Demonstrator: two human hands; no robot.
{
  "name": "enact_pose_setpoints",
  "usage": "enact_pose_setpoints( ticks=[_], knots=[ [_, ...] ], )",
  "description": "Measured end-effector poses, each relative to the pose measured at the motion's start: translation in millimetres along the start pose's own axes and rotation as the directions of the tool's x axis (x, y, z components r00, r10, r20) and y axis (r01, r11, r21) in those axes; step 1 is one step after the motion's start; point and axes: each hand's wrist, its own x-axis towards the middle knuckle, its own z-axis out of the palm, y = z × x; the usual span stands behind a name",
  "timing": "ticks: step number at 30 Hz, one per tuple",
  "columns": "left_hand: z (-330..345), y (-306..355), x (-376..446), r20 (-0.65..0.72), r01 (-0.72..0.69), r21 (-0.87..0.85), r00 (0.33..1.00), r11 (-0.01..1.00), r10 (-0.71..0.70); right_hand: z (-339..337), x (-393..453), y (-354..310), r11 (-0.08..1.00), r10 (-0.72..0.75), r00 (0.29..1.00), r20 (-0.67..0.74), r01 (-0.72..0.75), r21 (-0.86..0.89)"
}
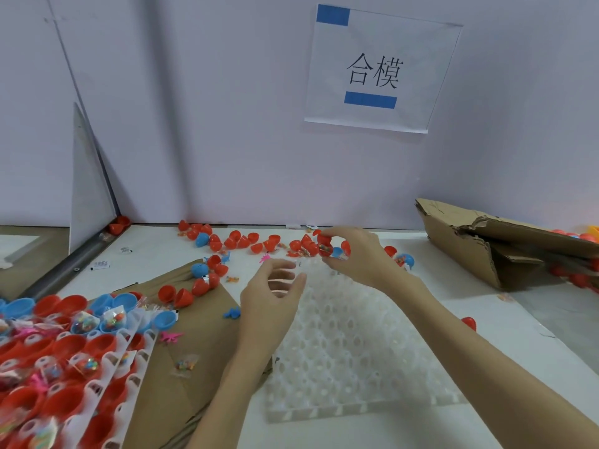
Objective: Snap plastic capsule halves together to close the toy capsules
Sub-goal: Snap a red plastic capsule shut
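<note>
Nearest, at the lower left, a white tray point(107, 384) holds red halves point(68, 348), several with small bagged toys inside, and blue halves point(163, 320) sit along its far edge. Both bare forearms reach forward over an empty white tray point(356, 351) lying on the tabletop point(534, 335). The left hand point(275, 293) hovers above the tray's far end with fingers loosely curled and parted, its grip empty. Beyond it, the right hand point(359, 254) is raised at the tray's far edge, thumb below and fingers arched over the top, pinching a red capsule point(325, 244) with coloured bits visible inside. Behind lies a scatter of loose red halves point(240, 242). A torn carton point(486, 244) rests at the right, and a paper sign point(379, 69) hangs on the wall.
</note>
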Motion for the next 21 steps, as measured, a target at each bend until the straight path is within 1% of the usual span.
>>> enact_pose_setpoints(
  ticks=[3,5,9,13,16,19,21],
  knots=[
    [3,4,-2,0.137,-0.024,-0.121,0.990,0.992,0.040,-3,-31,-20,0.997,-0.027,0.999,-0.029,0.029,0.067],
    [6,6,-3,0.213,-0.040,-0.150,0.974,0.988,0.072,-1,-54,-30,0.993,-0.030,0.999,-0.038,0.034,0.112],
    [7,4,-4,0.217,0.003,-0.124,0.976,0.992,0.024,8,-83,-41,0.987,-0.014,0.998,-0.057,0.023,0.159],
    [8,2,-4,0.218,0.017,-0.104,0.976,0.994,0.006,15,-95,-50,0.959,0.037,0.996,-0.085,-0.012,0.284],
    [7,0,-4,0.223,0.052,-0.150,0.975,0.987,-0.017,18,-99,-55,0.894,0.051,0.994,-0.099,-0.001,0.447],
    [3,2,-5,0.239,0.126,-0.256,0.969,0.958,-0.064,19,-104,-62,0.778,0.079,0.992,-0.097,-0.001,0.628],
    [2,5,-5,0.258,0.174,-0.305,0.962,0.936,-0.094,18,-105,-65,0.705,0.134,0.983,-0.125,-0.005,0.710]
  ],
)
